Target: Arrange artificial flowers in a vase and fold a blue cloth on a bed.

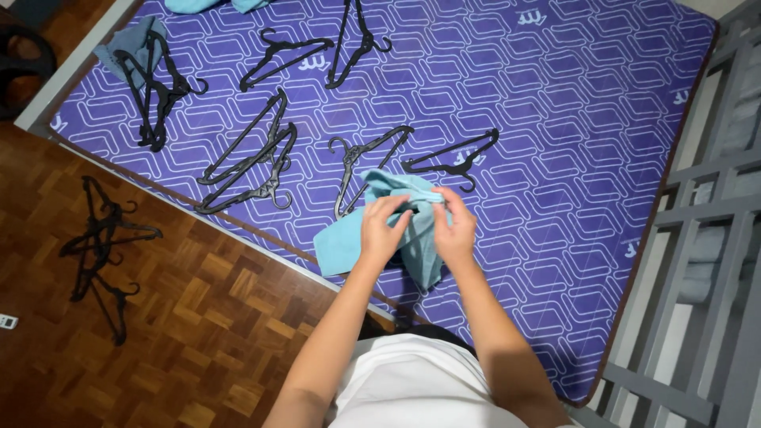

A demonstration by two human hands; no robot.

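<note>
My left hand [383, 230] and my right hand [456, 226] both grip a light blue cloth [342, 242] over the near edge of a purple patterned mattress [571, 135]. The cloth hangs down between and below my hands. Just behind it lie a black hanger [366, 158] and another black hanger [456, 158] flat on the mattress.
Several more black hangers lie on the mattress, with a pair [254, 154] at the left and a pile [154, 83] on a blue cloth at the far left corner. More hangers [103, 246] sit on the parquet floor. A grey slatted frame [705, 238] stands at the right.
</note>
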